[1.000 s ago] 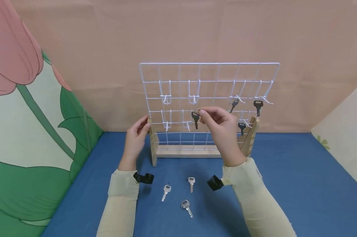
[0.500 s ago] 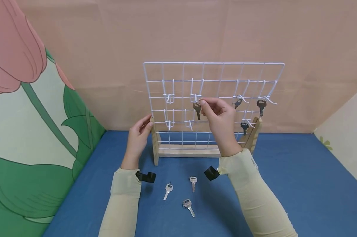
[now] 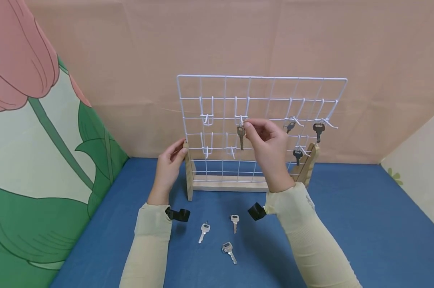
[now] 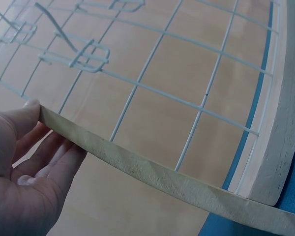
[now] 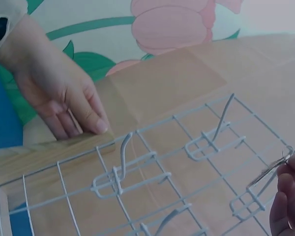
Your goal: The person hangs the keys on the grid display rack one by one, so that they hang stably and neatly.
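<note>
My right hand (image 3: 269, 146) pinches the small ring of a key (image 3: 241, 138) at the second upper hook (image 3: 241, 119) of a white wire rack (image 3: 262, 77). The key hangs down in front of the grid. In the right wrist view the key (image 5: 266, 172) and its ring are beside the hook's tip; whether the ring is over the tip I cannot tell. My left hand (image 3: 169, 166) grips the top of the rack's left wooden upright (image 3: 189, 176), thumb in front, as the left wrist view also shows. Three dark keys, one of them this key (image 3: 318, 131), hang on the right-hand hooks.
Three silver keys lie on the blue table: a left key (image 3: 204, 233), a middle key (image 3: 235, 223) and a front key (image 3: 229, 252). Bare hooks, such as the upper left hook (image 3: 207, 119), stick out towards me. A beige wall covering (image 3: 130, 80) stands behind.
My right hand has lifted the key from below the upper hook up to it, and the key now hangs straighter. The left hand keeps its grip; the view has shifted slightly.
</note>
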The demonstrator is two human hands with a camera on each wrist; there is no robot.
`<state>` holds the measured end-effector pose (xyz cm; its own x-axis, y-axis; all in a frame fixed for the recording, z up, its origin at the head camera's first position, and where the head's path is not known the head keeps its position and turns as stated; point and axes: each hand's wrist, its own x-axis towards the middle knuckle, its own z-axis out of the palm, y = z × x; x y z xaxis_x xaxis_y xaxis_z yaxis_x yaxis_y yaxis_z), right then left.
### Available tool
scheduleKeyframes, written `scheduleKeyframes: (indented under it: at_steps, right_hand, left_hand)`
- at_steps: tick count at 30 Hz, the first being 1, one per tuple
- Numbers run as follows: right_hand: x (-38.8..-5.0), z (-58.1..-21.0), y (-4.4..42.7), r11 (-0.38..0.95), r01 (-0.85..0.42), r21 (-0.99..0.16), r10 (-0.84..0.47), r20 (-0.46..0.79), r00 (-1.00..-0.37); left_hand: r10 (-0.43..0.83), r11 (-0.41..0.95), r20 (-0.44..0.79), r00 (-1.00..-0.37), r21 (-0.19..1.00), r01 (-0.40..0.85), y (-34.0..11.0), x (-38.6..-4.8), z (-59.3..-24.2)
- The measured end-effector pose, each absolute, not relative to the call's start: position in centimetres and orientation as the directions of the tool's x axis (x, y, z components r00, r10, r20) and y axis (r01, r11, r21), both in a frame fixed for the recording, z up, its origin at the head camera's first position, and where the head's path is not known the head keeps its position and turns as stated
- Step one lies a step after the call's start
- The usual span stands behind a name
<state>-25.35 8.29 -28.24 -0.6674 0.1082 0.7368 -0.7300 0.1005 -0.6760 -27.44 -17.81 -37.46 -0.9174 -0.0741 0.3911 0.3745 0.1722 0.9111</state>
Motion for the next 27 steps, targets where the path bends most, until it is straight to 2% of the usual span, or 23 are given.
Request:
scheduleKeyframes:
  at_steps: [3,13,27]
  right_hand:
    - [-25.7,-28.1,8.1,0.122,-0.727,-0.676,0.104,0.737,-0.668]
    - [-27.2,-28.6,7.8,0.227,-0.633,-0.740,0.160,0.670,-0.725]
    - [-27.0,-28.9,8.3,0.123,-0.568,-0.814,0.149,0.581,-0.800]
  left_hand:
    - [-0.077,0.175,0.394,-0.916,0.910,0.376,-17.8,-27.5,-37.4]
    - [-0.075,0.169,0.381,-0.921,0.916,0.365,-17.8,-27.3,-37.4]
    - [-0.078,0.188,0.390,-0.917,0.910,0.371,-17.8,-27.3,-37.4]
